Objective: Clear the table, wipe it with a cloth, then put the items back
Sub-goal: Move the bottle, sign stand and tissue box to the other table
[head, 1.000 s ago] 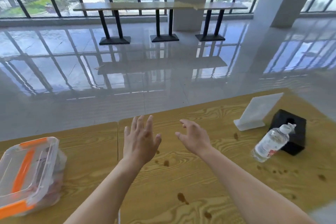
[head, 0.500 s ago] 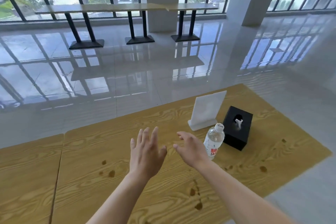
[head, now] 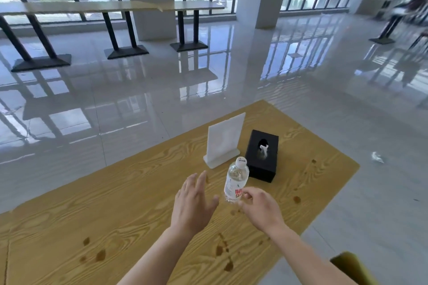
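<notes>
Stained wooden table (head: 115,215): upright bottle (head: 236,180); right hand (head: 259,208) at its 5 o'clock, left hand (head: 192,203) at 8, tissue box (head: 254,169) at 1.

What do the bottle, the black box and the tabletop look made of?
Bottle: clear glossy plastic, see-through with a white cap. Black box: matte, maybe card or faux leather; unclear. Tabletop: yellowish wood grain, likely laminate, slight sheen.

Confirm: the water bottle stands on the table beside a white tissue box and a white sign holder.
Wrong colour: the head view shows the tissue box is black. The water bottle does stand on the table beside it and the white sign holder.
</notes>
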Demonstrator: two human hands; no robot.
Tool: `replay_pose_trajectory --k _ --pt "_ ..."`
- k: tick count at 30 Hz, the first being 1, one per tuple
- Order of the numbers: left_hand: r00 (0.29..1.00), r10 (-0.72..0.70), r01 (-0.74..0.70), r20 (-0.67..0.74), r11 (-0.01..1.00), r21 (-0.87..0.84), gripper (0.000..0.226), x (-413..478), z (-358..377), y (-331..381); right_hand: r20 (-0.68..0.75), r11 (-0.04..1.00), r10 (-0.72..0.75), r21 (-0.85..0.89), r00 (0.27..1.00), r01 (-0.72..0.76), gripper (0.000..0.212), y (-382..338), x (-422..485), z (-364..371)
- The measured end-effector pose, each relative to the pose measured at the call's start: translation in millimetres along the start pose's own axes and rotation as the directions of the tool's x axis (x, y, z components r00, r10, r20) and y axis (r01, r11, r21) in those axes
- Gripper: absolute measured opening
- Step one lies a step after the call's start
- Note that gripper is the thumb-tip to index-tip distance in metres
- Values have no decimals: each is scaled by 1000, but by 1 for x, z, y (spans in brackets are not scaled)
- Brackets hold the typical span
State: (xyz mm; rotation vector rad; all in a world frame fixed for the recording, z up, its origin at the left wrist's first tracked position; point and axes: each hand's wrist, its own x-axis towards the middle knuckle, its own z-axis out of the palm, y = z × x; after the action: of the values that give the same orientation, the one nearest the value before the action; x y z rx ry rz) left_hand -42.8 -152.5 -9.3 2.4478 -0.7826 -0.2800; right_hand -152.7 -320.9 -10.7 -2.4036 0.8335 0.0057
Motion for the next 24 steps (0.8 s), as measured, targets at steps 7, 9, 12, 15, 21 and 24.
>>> replay_pose_trajectory --k 7,9,12,15,21,24 --pt "998 -11 23 66 984 -179 91 26 21 38 -66 998 54 30 996 -52 32 34 42 -31" --pt "995 -63 80 76 966 -246 92 38 30 50 -66 997 36 65 997 -32 39 40 60 -37" --pt "987 -139 157 75 923 -351 87 52 45 64 36 989 -41 143 999 36 60 49 84 -39" --pt "986 -167 162 22 904 -396 83 60 57 69 181 976 -121 201 976 83 73 53 100 -36" --pt "967 -243 194 -68 889 -414 70 67 75 72 203 969 -185 201 962 144 59 60 128 -32" --pt "960 -258 192 -108 887 -420 55 68 78 72 114 954 -188 257 976 154 50 49 154 -46"
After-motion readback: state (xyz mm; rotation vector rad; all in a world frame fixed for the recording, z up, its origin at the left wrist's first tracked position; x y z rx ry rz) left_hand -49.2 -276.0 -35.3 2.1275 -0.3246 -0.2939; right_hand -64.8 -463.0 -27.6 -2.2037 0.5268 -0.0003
